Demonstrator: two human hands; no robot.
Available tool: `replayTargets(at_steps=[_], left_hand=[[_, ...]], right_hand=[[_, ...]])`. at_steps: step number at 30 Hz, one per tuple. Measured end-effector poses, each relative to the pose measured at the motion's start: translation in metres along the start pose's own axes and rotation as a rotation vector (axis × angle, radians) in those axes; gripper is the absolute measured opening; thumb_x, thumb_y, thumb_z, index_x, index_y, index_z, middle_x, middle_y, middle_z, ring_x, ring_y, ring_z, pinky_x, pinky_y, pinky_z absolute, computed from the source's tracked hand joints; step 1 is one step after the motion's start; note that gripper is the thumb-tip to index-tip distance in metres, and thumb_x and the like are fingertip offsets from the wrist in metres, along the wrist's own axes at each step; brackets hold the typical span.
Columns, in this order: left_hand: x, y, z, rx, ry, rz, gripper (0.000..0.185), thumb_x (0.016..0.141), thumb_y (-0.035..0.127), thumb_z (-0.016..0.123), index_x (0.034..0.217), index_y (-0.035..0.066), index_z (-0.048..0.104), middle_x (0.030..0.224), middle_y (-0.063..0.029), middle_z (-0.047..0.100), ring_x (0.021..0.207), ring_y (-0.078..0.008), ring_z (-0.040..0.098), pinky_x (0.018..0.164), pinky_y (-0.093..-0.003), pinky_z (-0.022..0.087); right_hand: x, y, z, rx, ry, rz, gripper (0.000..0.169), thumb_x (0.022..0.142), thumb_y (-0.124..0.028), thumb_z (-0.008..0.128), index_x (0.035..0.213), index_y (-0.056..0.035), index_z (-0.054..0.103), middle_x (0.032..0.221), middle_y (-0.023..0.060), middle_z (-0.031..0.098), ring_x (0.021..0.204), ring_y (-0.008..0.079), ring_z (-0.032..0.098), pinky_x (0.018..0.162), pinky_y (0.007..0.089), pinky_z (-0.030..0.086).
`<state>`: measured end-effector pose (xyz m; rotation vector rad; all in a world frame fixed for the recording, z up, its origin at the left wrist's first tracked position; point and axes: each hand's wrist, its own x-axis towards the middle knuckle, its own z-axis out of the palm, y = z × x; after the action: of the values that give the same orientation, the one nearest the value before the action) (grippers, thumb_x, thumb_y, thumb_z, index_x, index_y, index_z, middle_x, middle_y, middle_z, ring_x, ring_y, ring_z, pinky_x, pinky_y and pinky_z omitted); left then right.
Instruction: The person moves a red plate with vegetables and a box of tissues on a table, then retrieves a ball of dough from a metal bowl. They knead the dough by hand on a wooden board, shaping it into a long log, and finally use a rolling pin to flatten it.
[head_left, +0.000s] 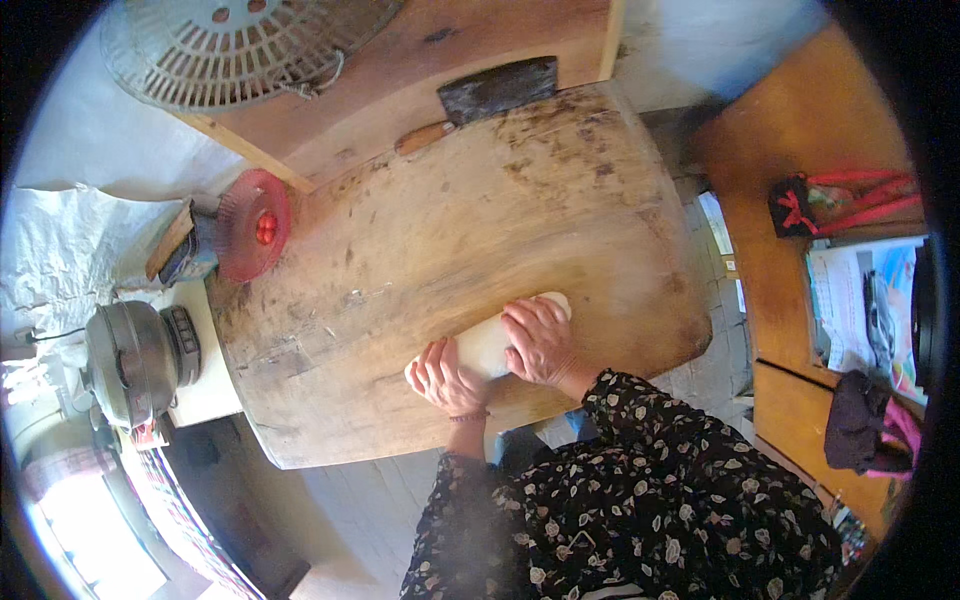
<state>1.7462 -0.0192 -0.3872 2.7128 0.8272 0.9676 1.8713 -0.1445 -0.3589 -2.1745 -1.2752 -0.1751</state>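
A thick log of pale dough (482, 347) lies slantwise near the front edge of a worn wooden board (420, 240). Around its left end curl the fingers of my left hand (448, 379), which has a beaded bracelet at the wrist. My right hand (541, 339) presses over the dough towards its other end, fingers bent across the top. A rounded tip of dough shows past the right fingers. Both palms hide part of the log.
A cleaver (499, 88) with a wooden handle lies along the board's far edge. At the left corner stands a red translucent basket (251, 232) holding small red fruits. An electric cooker (135, 364) is further left. A slotted plastic cover (232, 52) hangs at the back.
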Motion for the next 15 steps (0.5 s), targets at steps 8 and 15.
replayTargets(at_steps=[8,15], left_hand=[[0.065,-0.042,0.025,-0.029,-0.204,-0.055,0.015,0.076,0.018,0.055,0.084,0.012,0.067,0.088,-0.0058,0.066,0.083,-0.0278,0.06,0.079,-0.0412,0.045],[0.108,-0.065,0.038,-0.095,-0.366,-0.016,0.021,0.086,0.017,0.046,0.075,0.006,0.06,0.077,-0.0153,0.057,0.076,-0.0373,0.054,0.071,-0.0464,0.044]], right_hand=[[0.078,0.017,0.04,0.04,-0.07,0.13,0.019,0.079,-0.027,0.064,0.074,-0.009,0.058,0.078,0.0084,0.058,0.076,0.0282,0.056,0.071,0.0428,0.042],[0.116,0.024,0.052,-0.021,-0.174,0.236,0.025,0.086,-0.027,0.058,0.071,-0.0068,0.062,0.072,0.0118,0.062,0.07,0.03,0.062,0.062,0.0431,0.051]])
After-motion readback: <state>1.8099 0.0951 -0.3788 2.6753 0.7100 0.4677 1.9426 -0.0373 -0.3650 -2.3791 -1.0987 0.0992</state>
